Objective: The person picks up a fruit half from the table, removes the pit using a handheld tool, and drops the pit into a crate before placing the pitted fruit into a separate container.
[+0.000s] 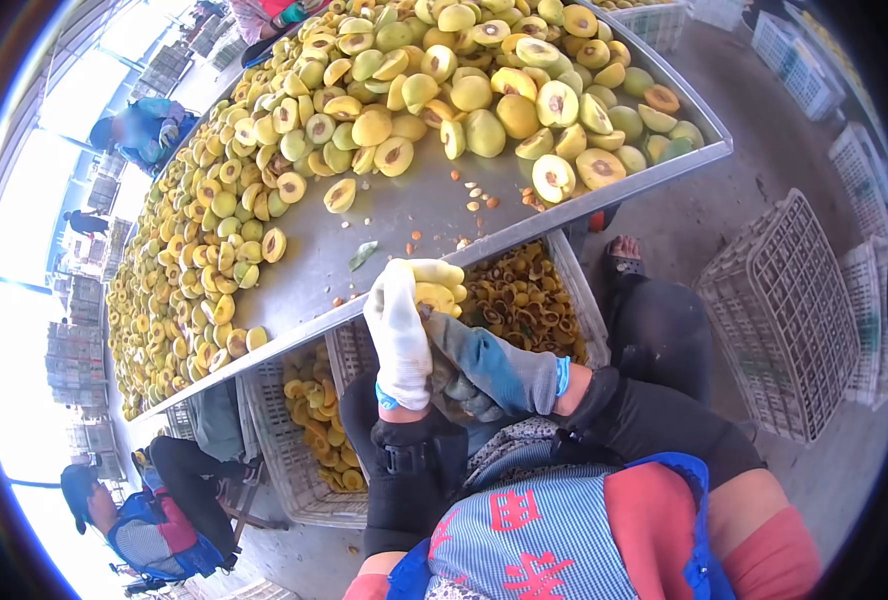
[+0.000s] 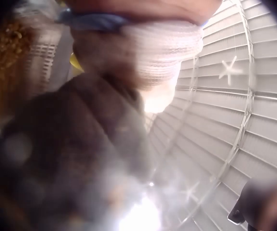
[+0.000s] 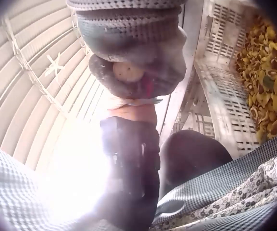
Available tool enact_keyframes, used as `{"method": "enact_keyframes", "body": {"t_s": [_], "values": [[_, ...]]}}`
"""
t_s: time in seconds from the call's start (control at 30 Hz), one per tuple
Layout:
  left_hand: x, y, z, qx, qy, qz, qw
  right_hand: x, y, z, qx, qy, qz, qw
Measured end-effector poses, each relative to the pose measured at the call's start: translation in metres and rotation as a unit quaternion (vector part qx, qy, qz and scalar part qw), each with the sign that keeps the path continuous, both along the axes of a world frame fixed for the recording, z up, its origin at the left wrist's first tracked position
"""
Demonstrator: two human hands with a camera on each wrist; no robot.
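My left hand [image 1: 401, 335], in a white glove, grips a yellow apricot half [image 1: 433, 296] just past the metal table's front edge. Close against it is my right hand [image 1: 494, 365], in a grey-blue glove, its fingers curled round a tool. Only the tool's pale round handle end [image 3: 128, 72] shows in the right wrist view; its working end is hidden by the hands. In the left wrist view the white glove [image 2: 162, 53] is partly covered by a dark blurred shape. Many halved apricots [image 1: 394, 155] with brown pits lie heaped on the table [image 1: 309, 245].
Below the table edge stand a crate [image 1: 586, 300] of dark-centred pieces and another crate [image 1: 274, 440] of yellow pieces. A tall plastic crate [image 1: 799, 320] stands at right. Loose kernels [image 1: 474, 195] and a leaf [image 1: 363, 256] lie on the table. Another person [image 1: 149, 530] sits at lower left.
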State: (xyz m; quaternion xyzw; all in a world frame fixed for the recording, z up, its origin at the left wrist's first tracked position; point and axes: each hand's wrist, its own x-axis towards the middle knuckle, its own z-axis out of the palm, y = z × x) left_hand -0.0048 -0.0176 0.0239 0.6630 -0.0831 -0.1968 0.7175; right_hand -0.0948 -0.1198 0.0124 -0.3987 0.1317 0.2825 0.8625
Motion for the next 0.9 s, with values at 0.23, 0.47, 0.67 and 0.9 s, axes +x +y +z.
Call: {"method": "enact_keyframes", "body": {"t_s": [0.23, 0.47, 0.67, 0.9], "values": [[-0.008, -0.005, -0.003, -0.022, 0.0, 0.012, 1.0, -0.004, 0.0, -0.005, -0.047, -0.069, -0.023, 0.996], [-0.003, -0.002, -0.009, 0.042, -0.024, -0.035, 0.998, -0.012, -0.001, 0.001, -0.123, -0.077, -0.052, 0.988], [-0.016, -0.014, -0.011, -0.057, 0.002, 0.018, 0.998, -0.01, -0.003, -0.005, 0.09, 0.064, -0.004, 0.994], [-0.011, -0.003, -0.011, 0.002, 0.019, -0.068, 0.997, -0.015, -0.001, -0.011, -0.084, -0.026, -0.012, 0.996]]}}
